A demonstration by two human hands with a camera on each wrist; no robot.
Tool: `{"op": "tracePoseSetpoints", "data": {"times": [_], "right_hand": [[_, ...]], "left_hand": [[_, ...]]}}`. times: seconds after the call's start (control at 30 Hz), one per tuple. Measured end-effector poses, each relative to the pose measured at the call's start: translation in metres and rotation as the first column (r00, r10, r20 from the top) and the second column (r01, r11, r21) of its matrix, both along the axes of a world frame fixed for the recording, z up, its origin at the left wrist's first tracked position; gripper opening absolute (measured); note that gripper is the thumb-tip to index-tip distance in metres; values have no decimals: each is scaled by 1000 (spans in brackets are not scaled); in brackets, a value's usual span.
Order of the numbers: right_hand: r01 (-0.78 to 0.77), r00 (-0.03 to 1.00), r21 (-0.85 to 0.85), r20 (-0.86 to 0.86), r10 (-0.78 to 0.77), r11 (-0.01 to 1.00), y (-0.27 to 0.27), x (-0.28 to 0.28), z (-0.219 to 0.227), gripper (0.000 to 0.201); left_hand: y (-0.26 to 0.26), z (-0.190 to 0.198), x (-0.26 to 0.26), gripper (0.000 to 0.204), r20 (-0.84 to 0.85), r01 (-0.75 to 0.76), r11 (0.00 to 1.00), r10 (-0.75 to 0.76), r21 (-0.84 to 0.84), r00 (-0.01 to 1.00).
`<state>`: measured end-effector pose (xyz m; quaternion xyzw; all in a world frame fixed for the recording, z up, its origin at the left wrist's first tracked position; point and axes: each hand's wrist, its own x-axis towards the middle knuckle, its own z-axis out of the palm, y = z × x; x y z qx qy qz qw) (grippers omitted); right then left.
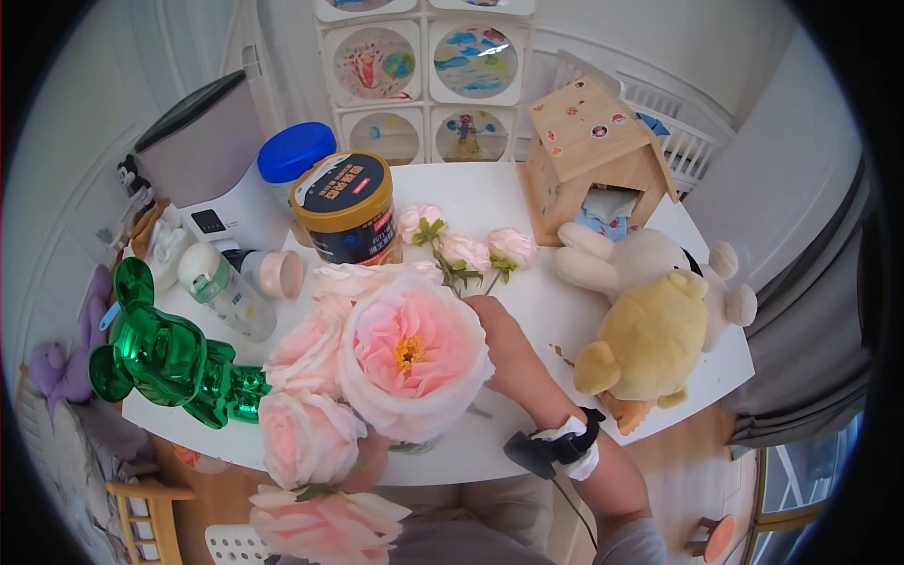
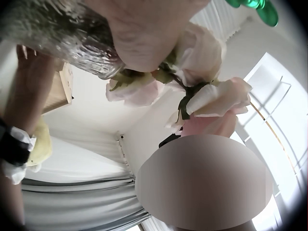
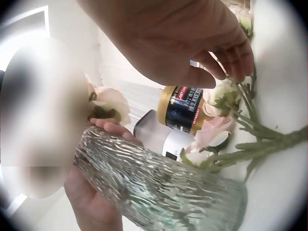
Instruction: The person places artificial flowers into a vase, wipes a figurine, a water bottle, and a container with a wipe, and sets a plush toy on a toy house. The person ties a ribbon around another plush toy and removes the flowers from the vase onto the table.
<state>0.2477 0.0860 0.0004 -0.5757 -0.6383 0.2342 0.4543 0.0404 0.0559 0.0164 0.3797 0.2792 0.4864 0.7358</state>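
Hands: left grips a glass vase; right perhaps touches flower stems.

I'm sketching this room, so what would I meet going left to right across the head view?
Purple plush toy → shiny green bear figure → largest pink flower → right hand → yellow plush toy → gray curtain.
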Motion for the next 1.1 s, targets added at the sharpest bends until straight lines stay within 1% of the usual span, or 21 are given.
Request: {"op": "tracePoseSetpoints", "data": {"times": [0.03,0.1,0.13,0.27,0.33,0.37,0.43,0.47,0.57,0.6,0.63,0.67,0.7,0.73,0.77,0.83,0.87,0.93,0.97,1.03,1.1], "right_hand": [[2,1000,-1,-2,-2,1000,2,-1,-4,29],[21,979,-55,203,-9,998,6,-7,-8,30],[47,967,-76,252,-26,996,7,-11,-7,31],[19,984,-23,175,-14,1000,0,-22,5,26],[-29,958,-126,279,64,992,0,-22,3,20],[-27,959,-127,278,62,992,0,-21,3,20],[-11,986,-218,162,47,976,3,-18,3,16],[-17,985,-217,163,53,976,5,-17,0,16],[47,989,-153,142,-25,987,6,-12,-6,13],[24,998,-154,-53,-32,988,3,-11,-2,11],[0,968,-150,-247,-37,989,0,-10,2,9],[-1,969,-151,-245,-37,988,-5,-10,11,9],[-19,861,-121,-506,-46,992,-12,-11,24,9],[-29,684,-88,-728,-45,996,-18,-12,35,10],[-37,685,-90,-727,-41,995,-24,-13,43,10],[103,606,220,-788,114,970,-38,-15,56,12],[103,605,219,-788,114,970,-45,-17,64,12],[191,633,424,-743,219,885,-61,-21,79,16],[191,633,424,-743,219,885,-69,-23,84,16],[164,653,525,-692,306,835,-83,-26,90,17],[141,677,525,-670,306,839,-89,-31,91,22]], "left_hand": [[-1,0,0,20,14,7,1000,-7,-14,1000],[-2,1,-1,20,39,21,999,-19,-40,999],[-2,2,-2,19,50,28,998,-26,-52,998],[-2,6,-1,18,111,63,993,-51,-100,992],[-3,7,0,17,145,82,989,-64,-126,987],[-3,8,-1,17,161,91,986,-68,-139,985],[-4,9,-2,16,194,103,981,-71,-162,978],[-4,10,-4,16,211,105,980,-67,-172,975],[-6,10,-4,15,263,120,970,-62,-209,963],[-7,11,-4,15,280,130,966,-64,-222,958],[-8,11,-3,15,297,139,962,-66,-234,953],[-8,11,-3,14,315,147,958,-64,-246,947],[-9,12,-4,14,333,150,954,-58,-258,941],[-10,12,-4,14,350,151,951,-49,-270,936],[-12,12,-5,13,366,153,947,-41,-282,930],[-14,13,-6,13,396,164,939,-32,-303,918],[-14,14,-6,12,411,172,934,-30,-313,911],[-16,15,-6,12,441,191,924,-27,-332,897],[-17,16,-6,12,456,200,919,-25,-341,889],[-19,17,-6,11,486,219,908,-19,-358,874],[-21,19,-5,10,515,239,896,-15,-373,857]]}}
